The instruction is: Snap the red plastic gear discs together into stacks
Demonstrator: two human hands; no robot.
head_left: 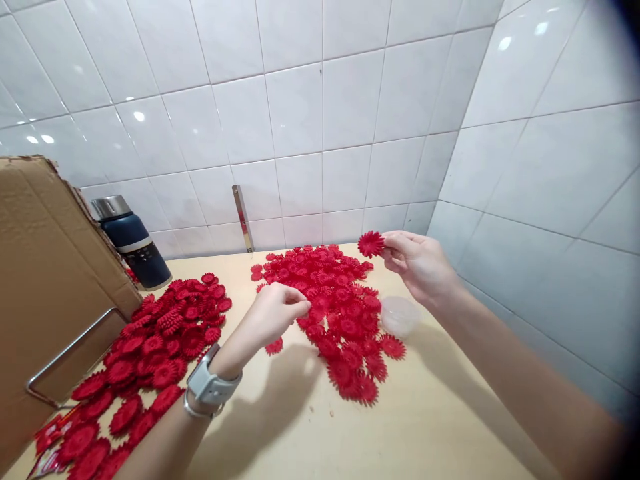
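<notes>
Between the thumb and fingers of my right hand (pixel 420 263) is a red fabric flower (pixel 371 244), held up above the table with its petals facing me. My left hand (pixel 277 310), with a watch (pixel 210 380) on the wrist, hovers over the edge of the middle pile of red flowers (pixel 345 300). Its thumb and fingertips are pinched together; whatever they hold, if anything, is too small to make out. Just below my right hand a translucent round dish (pixel 400 316) sits beside that pile.
A second heap of red flowers (pixel 165 327) lies at the left. Behind it stand a cardboard box (pixel 55 293) with a bent metal rod (pixel 75 347), and a dark blue bottle (pixel 135 243). A narrow metallic strip (pixel 242 219) leans on the tiled wall (pixel 295 120). Small wrappers (pixel 50 440) lie bottom left.
</notes>
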